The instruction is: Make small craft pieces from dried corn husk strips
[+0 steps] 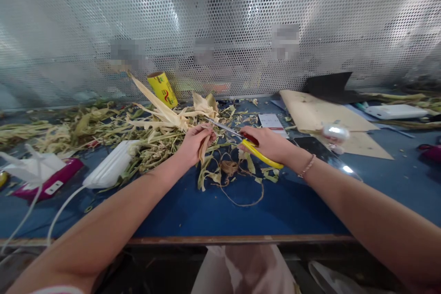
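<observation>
dried husk pinched in left hand

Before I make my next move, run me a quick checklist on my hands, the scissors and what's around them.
1. Scissors gripped in right hand: ok.
2. Dry tan strip held in left hand: ok.
3. Left fingertips safely apart from the blades: cannot tell; they look close in this single view.
4. Twine separate from leaf scraps: not ok; it lies among them.
5. Yellow tube upright: not ok; it leans.
</observation>
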The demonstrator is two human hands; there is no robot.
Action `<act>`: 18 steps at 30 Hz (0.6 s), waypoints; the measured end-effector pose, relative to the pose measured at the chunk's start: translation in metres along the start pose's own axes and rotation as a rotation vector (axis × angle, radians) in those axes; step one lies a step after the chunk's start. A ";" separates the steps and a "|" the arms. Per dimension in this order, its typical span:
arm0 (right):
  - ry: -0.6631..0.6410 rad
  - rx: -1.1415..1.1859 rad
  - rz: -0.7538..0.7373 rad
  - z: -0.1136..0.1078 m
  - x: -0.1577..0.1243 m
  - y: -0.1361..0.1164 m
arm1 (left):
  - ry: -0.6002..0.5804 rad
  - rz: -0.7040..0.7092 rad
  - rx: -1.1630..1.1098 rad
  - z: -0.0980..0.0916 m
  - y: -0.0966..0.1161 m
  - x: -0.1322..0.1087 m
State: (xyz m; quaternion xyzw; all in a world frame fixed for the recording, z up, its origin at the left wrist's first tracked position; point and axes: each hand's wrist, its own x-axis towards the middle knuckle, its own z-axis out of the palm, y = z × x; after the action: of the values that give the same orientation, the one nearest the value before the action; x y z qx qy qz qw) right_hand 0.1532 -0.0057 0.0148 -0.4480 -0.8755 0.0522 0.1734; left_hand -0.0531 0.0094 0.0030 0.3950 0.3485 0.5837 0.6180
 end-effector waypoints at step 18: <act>0.125 -0.101 0.110 0.004 0.003 0.018 | 0.021 -0.055 -0.049 0.000 0.004 0.002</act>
State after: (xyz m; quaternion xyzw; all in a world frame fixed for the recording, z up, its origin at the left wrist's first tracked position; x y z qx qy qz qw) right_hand 0.1642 0.0078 0.0078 -0.5061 -0.8385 -0.0107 0.2019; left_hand -0.0549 0.0111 0.0067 0.3642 0.3512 0.5789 0.6395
